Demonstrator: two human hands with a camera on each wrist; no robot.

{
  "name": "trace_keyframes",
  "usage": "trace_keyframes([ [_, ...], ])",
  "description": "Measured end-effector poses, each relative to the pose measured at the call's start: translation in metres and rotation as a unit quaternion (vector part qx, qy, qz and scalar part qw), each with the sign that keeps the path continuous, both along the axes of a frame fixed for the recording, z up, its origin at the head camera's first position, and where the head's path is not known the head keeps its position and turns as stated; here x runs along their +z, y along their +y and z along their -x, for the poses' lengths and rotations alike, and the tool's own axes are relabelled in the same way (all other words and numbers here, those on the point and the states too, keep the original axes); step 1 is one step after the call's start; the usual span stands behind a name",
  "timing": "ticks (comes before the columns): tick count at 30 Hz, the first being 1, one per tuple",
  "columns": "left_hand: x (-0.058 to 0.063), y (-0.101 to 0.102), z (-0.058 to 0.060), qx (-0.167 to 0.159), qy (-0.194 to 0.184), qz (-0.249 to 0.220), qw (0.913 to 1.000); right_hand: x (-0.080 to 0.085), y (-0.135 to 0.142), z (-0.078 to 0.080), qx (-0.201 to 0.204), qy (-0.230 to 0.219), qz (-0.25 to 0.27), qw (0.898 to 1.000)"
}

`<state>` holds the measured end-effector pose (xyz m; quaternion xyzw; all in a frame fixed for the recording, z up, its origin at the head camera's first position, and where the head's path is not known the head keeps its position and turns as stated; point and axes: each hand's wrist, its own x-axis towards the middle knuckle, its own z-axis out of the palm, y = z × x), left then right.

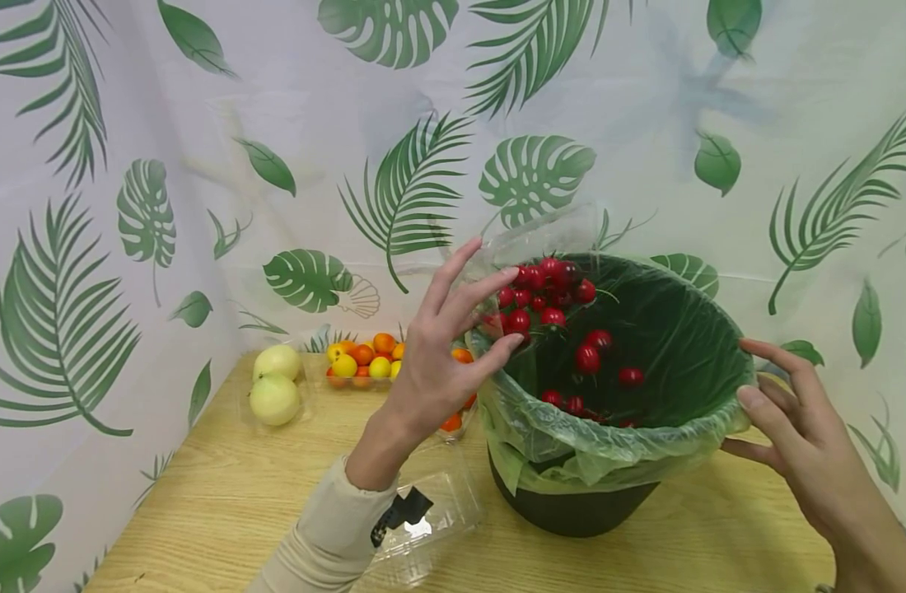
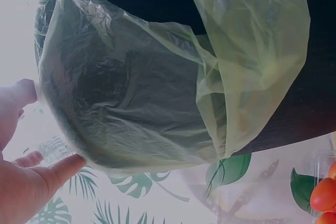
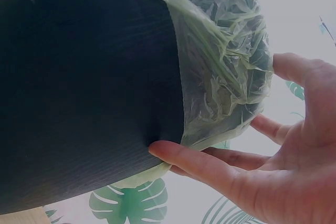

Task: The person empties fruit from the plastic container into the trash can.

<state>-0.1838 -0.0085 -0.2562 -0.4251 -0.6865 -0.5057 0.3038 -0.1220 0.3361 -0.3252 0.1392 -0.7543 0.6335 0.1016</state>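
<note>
My left hand point(image 1: 441, 350) grips a clear plastic container point(image 1: 553, 226), tipped over the left side of a black bin point(image 1: 572, 502). Small red fruits with green stems, like cherry tomatoes point(image 1: 520, 319), spill from it, and several loose ones point(image 1: 588, 359) are in the air or inside the bin's mouth. A thin green plastic bag point(image 1: 609, 441) lines the bin and folds over its rim. On the right, my right hand point(image 1: 801, 428) holds the lined rim, and the right wrist view shows its fingers point(image 3: 194, 163) against the bin's side. The bin leans, its mouth facing me.
Two pale yellow-green round fruits point(image 1: 275, 399) sit in a clear tray at the back left. Beside them, a clear box holds orange and yellow small tomatoes point(image 1: 361, 354), with more orange ones point(image 1: 451, 422) near the bin. An empty-looking clear plastic box point(image 1: 445, 511) lies on the wooden table point(image 1: 223, 494).
</note>
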Motion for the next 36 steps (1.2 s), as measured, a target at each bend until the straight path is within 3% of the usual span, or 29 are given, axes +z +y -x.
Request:
trace_keyframes([
  [13, 0.000, 0.002, -0.001, -0.006, 0.022, 0.001, 0.9997, 0.000, 0.001, -0.001, -0.003, -0.001, -0.004, 1.000],
  [23, -0.017, 0.002, 0.018, 0.011, 0.050, 0.016, 0.9986, 0.000, 0.000, -0.001, -0.002, 0.002, 0.000, 1.000],
  [36, -0.018, 0.003, 0.020, 0.001, 0.079, 0.020, 0.9966, 0.000, 0.001, 0.000, 0.001, 0.001, 0.001, 1.000],
])
